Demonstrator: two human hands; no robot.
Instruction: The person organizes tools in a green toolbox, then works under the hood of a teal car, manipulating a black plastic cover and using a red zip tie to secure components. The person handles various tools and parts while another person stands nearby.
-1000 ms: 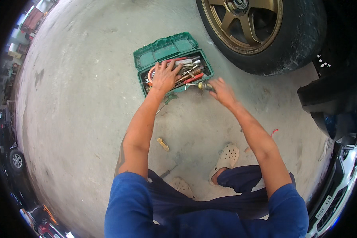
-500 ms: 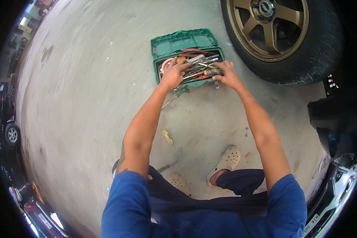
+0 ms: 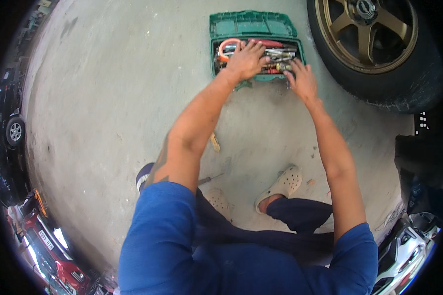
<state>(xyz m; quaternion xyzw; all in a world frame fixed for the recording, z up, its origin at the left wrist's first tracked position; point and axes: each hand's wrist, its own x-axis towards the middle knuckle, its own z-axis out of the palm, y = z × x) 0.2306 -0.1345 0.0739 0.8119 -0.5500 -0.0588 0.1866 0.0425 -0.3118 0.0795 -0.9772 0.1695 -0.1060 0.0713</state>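
Observation:
A green toolbox [image 3: 254,23] lies on the floor with its lid folded back, full of tools. My left hand [image 3: 246,61] rests on the tools, fingers stretched out and apart, its fingertips by the red handles [image 3: 268,43] of a hand tool. An orange ring, like a tape roll [image 3: 222,50], sits at the box's left end. My right hand [image 3: 304,82] is open at the front right corner, its fingers near a screwdriver with a yellow-and-black handle [image 3: 282,66]. Several metal tools lie between my hands. What is under my left palm is hidden.
A tyre on a bronze wheel [image 3: 364,44] lies right of the toolbox. A green-handled screwdriver [image 3: 242,86] is on the floor before it. Nearer are a yellowish piece [image 3: 214,142], another screwdriver [image 3: 210,179] and my clogs [image 3: 286,182]. Vehicles stand at both sides.
My left hand has moved across the tools, flattening them toward the back of the box. The red handles now lie lower in the box. The whole view has shifted.

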